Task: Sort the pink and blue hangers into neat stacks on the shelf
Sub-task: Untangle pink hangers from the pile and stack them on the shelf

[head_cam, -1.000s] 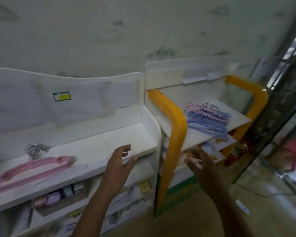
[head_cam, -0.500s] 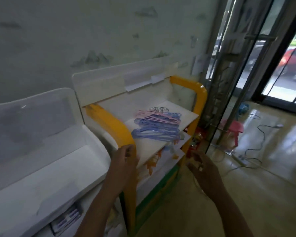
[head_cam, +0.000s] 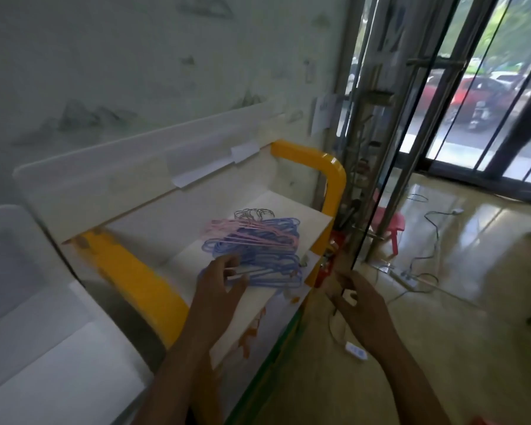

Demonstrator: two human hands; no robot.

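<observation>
On the yellow-framed shelf [head_cam: 288,207], mixed pink and blue hangers [head_cam: 255,243] lie unsorted; left hand [head_cam: 218,286] has just reached their near edge, fingers spread, right hand [head_cam: 354,299] loose, empty.

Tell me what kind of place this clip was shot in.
Probably a small shop, near its entrance: display shelves with yellow side rails hold a mixed pile of pink and blue hangers, and glass doors open toward parked cars on the street.

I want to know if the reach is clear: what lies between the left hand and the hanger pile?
Nothing: in the head view the left hand's fingertips already reach the near edge of the hanger pile on the white shelf.
</observation>
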